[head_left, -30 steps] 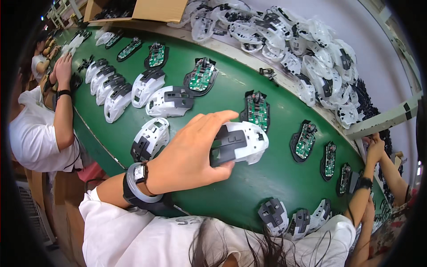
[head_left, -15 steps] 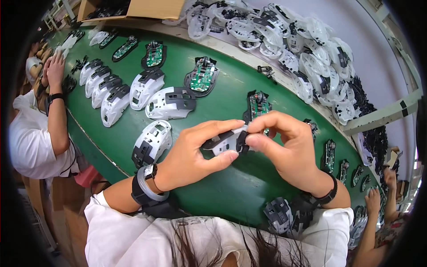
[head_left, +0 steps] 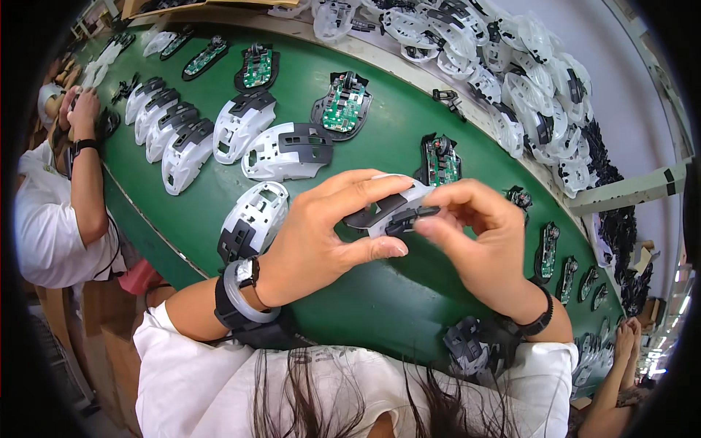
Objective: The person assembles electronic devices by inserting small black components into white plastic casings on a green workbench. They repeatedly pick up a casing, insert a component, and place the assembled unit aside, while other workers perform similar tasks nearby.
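Observation:
Over the green table, my left hand (head_left: 310, 230) grips a white and dark grey computer mouse shell (head_left: 382, 209) between thumb and fingers. A small long black plastic piece (head_left: 409, 220) lies along the shell's side. My right hand (head_left: 488, 244) is closed at the piece's right end, thumb and forefinger pinching it. How the piece meets the shell is partly covered by my fingers. Just beyond my hands is a black mouse base with a green circuit board (head_left: 442, 162). To the left of my left wrist rests another white and dark mouse shell (head_left: 254, 219).
More mouse shells (head_left: 186, 157) line the table's left, with circuit-board bases (head_left: 345, 106) behind and to the right. A heap of translucent white shells (head_left: 522, 95) fills the back shelf. A co-worker's arm (head_left: 86, 182) is at left; another person's hands (head_left: 626, 339) show at right.
The shell has tilted in my left hand, and the black piece now shows lengthwise along its side. Both hands have shifted slightly right. The view has moved a little.

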Tool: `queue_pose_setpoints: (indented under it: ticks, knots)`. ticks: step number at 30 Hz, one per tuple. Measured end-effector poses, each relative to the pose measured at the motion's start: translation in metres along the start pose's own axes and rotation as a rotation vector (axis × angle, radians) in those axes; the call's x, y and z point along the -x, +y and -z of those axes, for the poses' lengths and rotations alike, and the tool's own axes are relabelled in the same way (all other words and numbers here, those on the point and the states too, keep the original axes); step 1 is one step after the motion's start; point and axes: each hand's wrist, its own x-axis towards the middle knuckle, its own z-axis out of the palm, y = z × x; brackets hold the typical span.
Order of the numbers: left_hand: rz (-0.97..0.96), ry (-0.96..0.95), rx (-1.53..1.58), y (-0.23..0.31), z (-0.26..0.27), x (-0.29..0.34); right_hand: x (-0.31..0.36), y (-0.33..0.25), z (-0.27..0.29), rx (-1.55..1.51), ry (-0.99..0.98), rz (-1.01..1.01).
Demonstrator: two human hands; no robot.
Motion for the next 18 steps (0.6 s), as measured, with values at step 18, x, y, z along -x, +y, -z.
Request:
queue_pose_setpoints:
  ticks: [18]
  knots:
    - [0.112, -0.016, 0.151, 0.002, 0.000, 0.007, 0.002, 0.007, 0.001, 0.038, -0.319, -0.024]
